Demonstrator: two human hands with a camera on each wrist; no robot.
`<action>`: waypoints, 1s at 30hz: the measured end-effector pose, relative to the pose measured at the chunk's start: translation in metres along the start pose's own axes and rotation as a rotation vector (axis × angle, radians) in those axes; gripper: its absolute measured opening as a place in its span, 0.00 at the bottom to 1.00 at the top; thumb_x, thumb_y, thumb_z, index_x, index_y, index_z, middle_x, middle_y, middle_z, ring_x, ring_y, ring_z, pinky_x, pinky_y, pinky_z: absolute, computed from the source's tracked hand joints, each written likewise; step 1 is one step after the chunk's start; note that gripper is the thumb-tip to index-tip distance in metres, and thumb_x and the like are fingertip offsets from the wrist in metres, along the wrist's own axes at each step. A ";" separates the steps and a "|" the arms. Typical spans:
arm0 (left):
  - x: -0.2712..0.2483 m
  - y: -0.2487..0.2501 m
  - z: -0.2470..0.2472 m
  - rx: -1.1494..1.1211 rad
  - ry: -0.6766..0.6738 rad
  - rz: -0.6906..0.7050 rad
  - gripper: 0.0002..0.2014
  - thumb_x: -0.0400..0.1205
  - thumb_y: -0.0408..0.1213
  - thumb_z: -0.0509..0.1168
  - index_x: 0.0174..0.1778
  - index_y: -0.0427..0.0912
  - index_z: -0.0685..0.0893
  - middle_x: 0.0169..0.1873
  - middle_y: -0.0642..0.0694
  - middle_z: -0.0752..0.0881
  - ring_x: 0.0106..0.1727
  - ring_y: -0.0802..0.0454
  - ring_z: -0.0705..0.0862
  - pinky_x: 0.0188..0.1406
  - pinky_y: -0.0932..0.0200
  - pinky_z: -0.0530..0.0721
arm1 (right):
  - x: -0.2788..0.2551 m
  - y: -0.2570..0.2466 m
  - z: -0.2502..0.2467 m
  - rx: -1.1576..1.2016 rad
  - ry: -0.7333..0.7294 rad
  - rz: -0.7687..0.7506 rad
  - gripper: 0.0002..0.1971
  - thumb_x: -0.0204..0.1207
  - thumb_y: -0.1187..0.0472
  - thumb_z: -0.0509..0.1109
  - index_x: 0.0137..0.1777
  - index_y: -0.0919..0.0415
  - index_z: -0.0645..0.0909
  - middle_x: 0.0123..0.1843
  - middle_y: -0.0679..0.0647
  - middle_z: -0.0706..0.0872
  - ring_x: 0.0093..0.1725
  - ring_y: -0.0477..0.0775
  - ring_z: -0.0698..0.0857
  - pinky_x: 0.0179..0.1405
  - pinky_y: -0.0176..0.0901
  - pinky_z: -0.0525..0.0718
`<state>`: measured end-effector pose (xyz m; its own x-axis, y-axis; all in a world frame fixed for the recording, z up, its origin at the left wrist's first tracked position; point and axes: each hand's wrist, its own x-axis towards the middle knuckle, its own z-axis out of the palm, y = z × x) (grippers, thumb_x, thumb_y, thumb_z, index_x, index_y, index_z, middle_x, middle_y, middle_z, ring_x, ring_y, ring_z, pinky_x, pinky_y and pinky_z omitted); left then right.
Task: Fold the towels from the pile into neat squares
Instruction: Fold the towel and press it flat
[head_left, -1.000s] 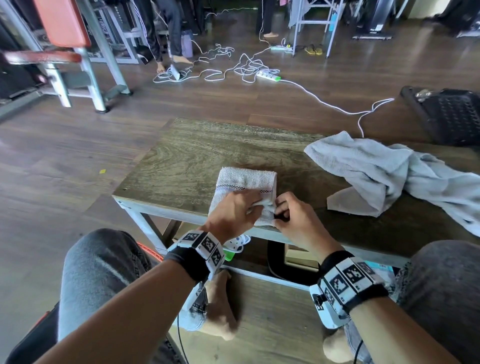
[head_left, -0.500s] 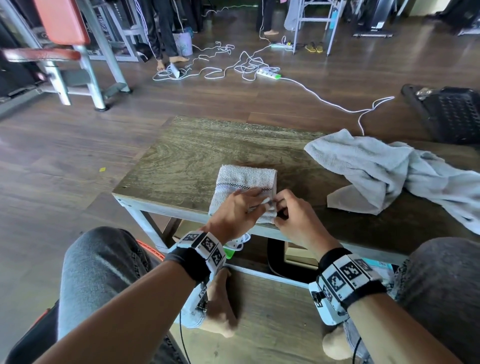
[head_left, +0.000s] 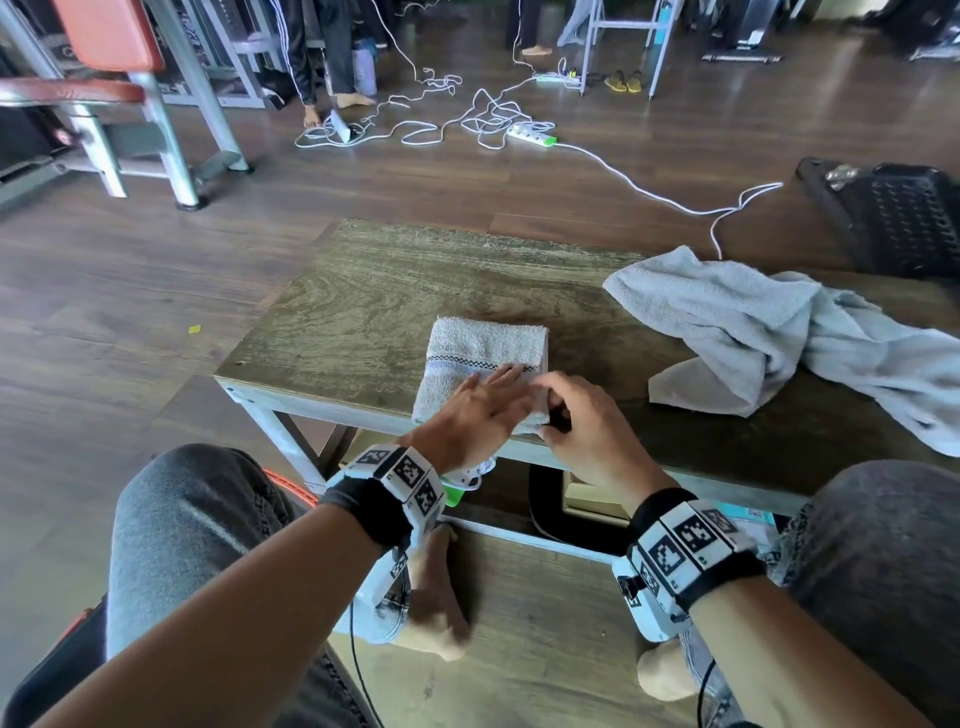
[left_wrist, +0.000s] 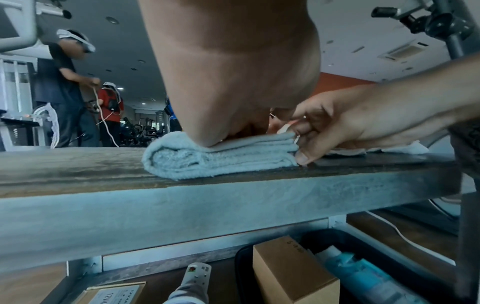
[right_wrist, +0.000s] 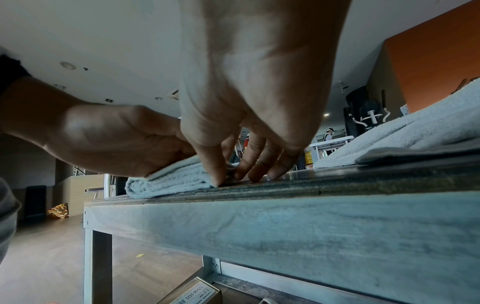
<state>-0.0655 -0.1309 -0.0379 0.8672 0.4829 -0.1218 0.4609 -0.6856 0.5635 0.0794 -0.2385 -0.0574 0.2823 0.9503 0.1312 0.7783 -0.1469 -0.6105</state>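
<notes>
A grey folded towel (head_left: 485, 343) with a checkered stripe lies near the front edge of the wooden table (head_left: 374, 301). My left hand (head_left: 483, 405) presses flat on its near half, fingers straight; its palm (left_wrist: 233, 92) weighs on the layers (left_wrist: 207, 160). My right hand (head_left: 571, 410) is curled at the towel's right edge. Its thumb (left_wrist: 303, 158) and a bent finger pinch the stacked layers there, and the other fingertips (right_wrist: 257, 176) touch the table beside the towel (right_wrist: 166, 181). A loose pile of grey towels (head_left: 753, 338) sprawls at the right.
A black perforated basket (head_left: 904, 218) stands on the floor beyond the table's right end. White cables and a power strip (head_left: 530, 135) lie on the floor further back. Cardboard boxes (left_wrist: 293, 273) sit under the table. My knees flank the near edge.
My left hand's fingers have straightened and spread forward over the folded towel, from curled at its near right corner. My right hand stays at the towel's right edge.
</notes>
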 end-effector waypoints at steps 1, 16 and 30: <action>-0.001 0.002 -0.004 -0.085 0.038 -0.001 0.26 0.91 0.50 0.46 0.85 0.47 0.62 0.84 0.46 0.63 0.84 0.53 0.61 0.84 0.55 0.56 | -0.001 0.000 -0.001 -0.012 -0.003 0.009 0.23 0.75 0.64 0.76 0.67 0.44 0.79 0.50 0.45 0.79 0.56 0.51 0.79 0.58 0.47 0.81; 0.014 -0.033 0.008 0.335 0.177 -0.185 0.33 0.85 0.64 0.40 0.86 0.58 0.43 0.87 0.50 0.40 0.86 0.53 0.37 0.85 0.45 0.38 | 0.012 -0.005 0.002 0.012 0.173 0.066 0.09 0.76 0.67 0.68 0.49 0.56 0.88 0.50 0.51 0.79 0.58 0.56 0.79 0.66 0.55 0.77; 0.016 -0.045 -0.012 -0.169 0.130 -0.169 0.32 0.84 0.51 0.52 0.86 0.45 0.60 0.86 0.47 0.58 0.87 0.50 0.53 0.86 0.46 0.49 | 0.085 -0.025 0.051 -0.143 -0.125 0.201 0.33 0.88 0.38 0.38 0.90 0.51 0.47 0.91 0.45 0.44 0.89 0.45 0.40 0.88 0.58 0.38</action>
<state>-0.0748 -0.0864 -0.0553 0.7443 0.6559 -0.1262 0.5497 -0.4942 0.6735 0.0555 -0.1397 -0.0713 0.3748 0.9233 -0.0842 0.7875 -0.3650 -0.4966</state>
